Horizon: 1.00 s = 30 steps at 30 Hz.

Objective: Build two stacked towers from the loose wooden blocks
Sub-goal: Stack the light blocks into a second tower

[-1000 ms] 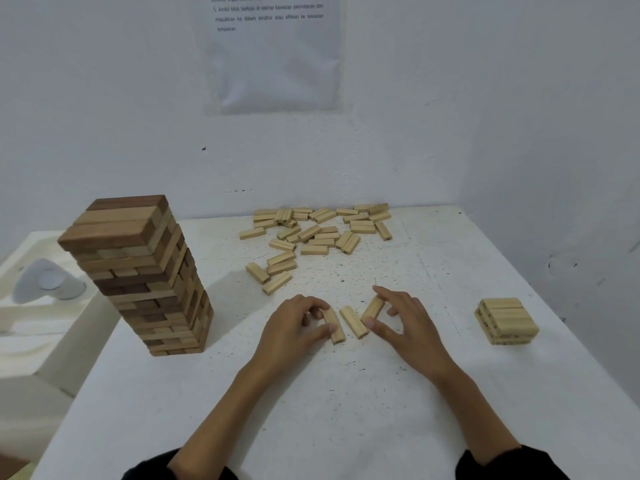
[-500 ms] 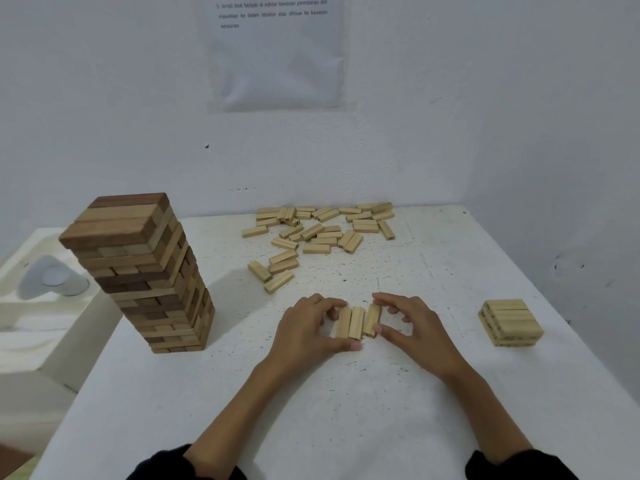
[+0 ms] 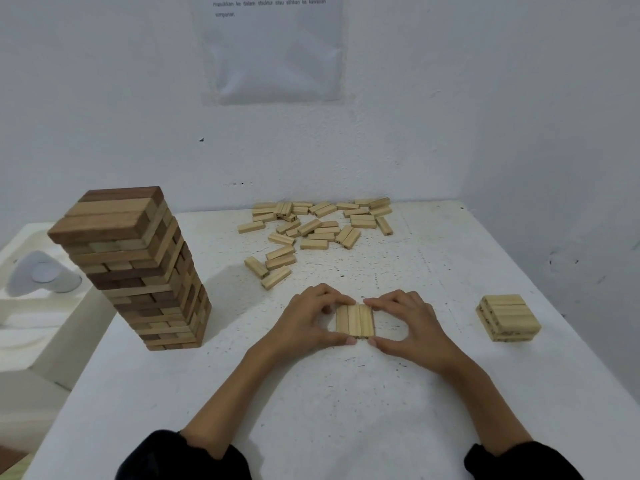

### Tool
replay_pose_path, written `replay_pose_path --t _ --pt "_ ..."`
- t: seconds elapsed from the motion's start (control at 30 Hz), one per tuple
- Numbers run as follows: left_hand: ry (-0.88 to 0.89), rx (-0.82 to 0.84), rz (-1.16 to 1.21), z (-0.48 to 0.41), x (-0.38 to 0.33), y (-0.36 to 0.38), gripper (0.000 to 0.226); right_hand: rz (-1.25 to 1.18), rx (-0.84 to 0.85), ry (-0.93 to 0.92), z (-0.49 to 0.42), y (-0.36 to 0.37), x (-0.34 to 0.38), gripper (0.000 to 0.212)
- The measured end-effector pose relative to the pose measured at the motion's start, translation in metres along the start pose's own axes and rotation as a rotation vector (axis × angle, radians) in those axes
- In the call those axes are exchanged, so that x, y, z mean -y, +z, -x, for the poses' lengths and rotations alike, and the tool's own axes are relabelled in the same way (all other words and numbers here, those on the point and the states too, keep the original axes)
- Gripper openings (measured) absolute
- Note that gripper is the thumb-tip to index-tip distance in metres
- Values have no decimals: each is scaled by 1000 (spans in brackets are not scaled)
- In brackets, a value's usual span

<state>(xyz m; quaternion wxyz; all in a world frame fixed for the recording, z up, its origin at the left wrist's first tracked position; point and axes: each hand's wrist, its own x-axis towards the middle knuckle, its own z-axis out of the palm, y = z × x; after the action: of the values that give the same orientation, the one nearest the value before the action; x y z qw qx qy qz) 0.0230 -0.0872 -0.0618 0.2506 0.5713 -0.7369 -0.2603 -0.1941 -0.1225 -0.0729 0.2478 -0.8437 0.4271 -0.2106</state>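
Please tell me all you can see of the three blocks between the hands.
The three blocks are pale wood, lying flat side by side in one tight row, ends toward the person, on the white table. The left hand and right hand pinch it: fingers at the far ends, thumbs near.

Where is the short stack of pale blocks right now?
In the head view the short stack sits alone near the right edge of the table, right of the right hand.
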Motion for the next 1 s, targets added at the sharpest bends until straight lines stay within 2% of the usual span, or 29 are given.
replay_pose_path --t 0.13,0.33,0.53,0.8,1.0 --pt "1 -23 -2 3 -2 1 57 -23 5 -2 -4 1 1 71" --pt "-20 -30 46 7 1 -3 73 -8 44 8 -7 -1 1 74" --pt "-18 -27 61 5 -1 -4 54 -22 22 -27 -13 1 1 69" --pt "-52 -102 100 8 -7 -3 53 9 85 -79 -19 -3 6 66" --pt "4 -105 73 3 -24 -6 56 -40 70 -89 -13 -21 8 56"
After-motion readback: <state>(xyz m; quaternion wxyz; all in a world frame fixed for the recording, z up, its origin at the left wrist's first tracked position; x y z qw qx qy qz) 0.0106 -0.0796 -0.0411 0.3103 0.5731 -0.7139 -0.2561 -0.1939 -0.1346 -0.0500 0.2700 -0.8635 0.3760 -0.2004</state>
